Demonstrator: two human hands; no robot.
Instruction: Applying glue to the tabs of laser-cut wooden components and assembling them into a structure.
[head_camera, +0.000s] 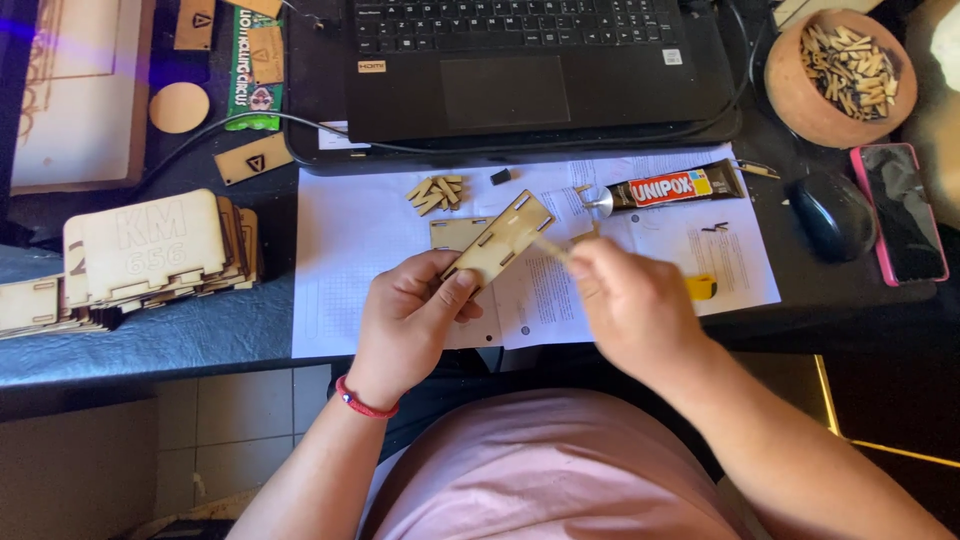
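My left hand (410, 315) holds a thin rectangular wooden panel (500, 238) with small cut slots, tilted up over white paper sheets (350, 240). My right hand (630, 305) is blurred, its fingers pinched on a small pale wooden stick (550, 247) whose tip touches the panel's right edge. A second flat wooden panel (455, 232) lies on the paper under the held one. A few small wooden pegs (436, 192) lie on the paper further back. A black, red and yellow glue tube (665, 187) lies uncapped to the right of them.
A black laptop (520, 65) sits at the back. A round bowl of wooden pegs (838, 72), a black mouse (833, 214) and a pink-cased phone (902, 210) are at right. A stack of cut wooden panels (140, 260) lies at left.
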